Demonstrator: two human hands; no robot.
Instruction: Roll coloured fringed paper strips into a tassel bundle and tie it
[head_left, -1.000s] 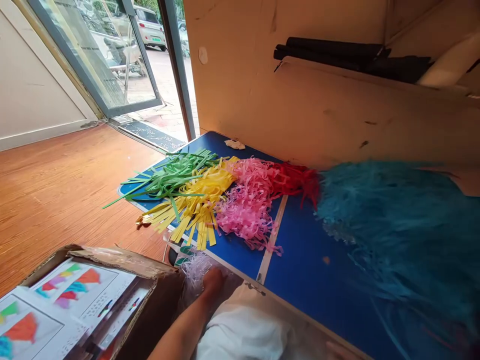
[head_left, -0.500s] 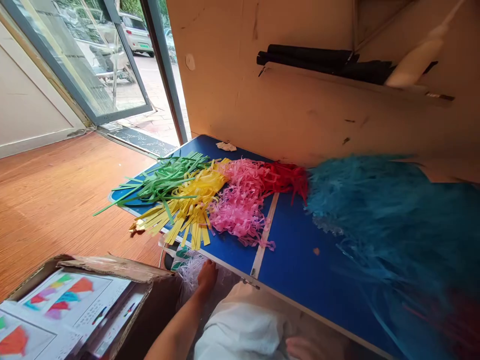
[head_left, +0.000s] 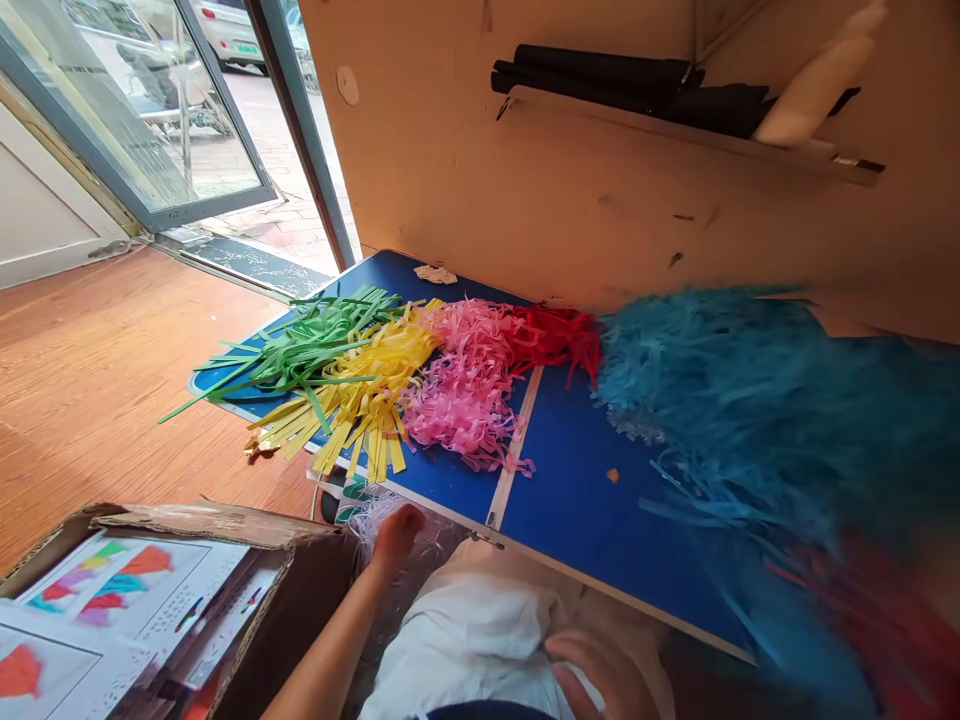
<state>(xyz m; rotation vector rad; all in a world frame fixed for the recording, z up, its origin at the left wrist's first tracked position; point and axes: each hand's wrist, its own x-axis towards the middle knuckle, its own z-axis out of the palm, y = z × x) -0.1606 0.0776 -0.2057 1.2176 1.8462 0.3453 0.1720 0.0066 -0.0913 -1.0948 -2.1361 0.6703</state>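
Note:
My left hand (head_left: 395, 530) reaches down below the near edge of the blue table (head_left: 570, 490) into a tuft of white paper shreds (head_left: 367, 520); its fingers are buried in them. My right hand (head_left: 600, 672) lies at the bottom of the view on white cloth (head_left: 465, 650) over my lap, fingers curled and pinching the cloth. On the table lie piles of paper strips: green (head_left: 300, 345), yellow (head_left: 367, 385), pink (head_left: 465, 385), red (head_left: 555, 335) and a big blurred blue pile (head_left: 750, 400).
An open cardboard box (head_left: 225, 525) holding printed sheets with coloured pictures (head_left: 127, 590) stands at my lower left. Behind the table runs a plywood wall (head_left: 525, 180) with a shelf of black rolls (head_left: 622, 85). A glass door (head_left: 150, 110) opens onto wooden floor (head_left: 82, 370).
The view has tilted down and left. My right hand has come into view on the white cloth. My left hand stays in the white shreds under the table edge.

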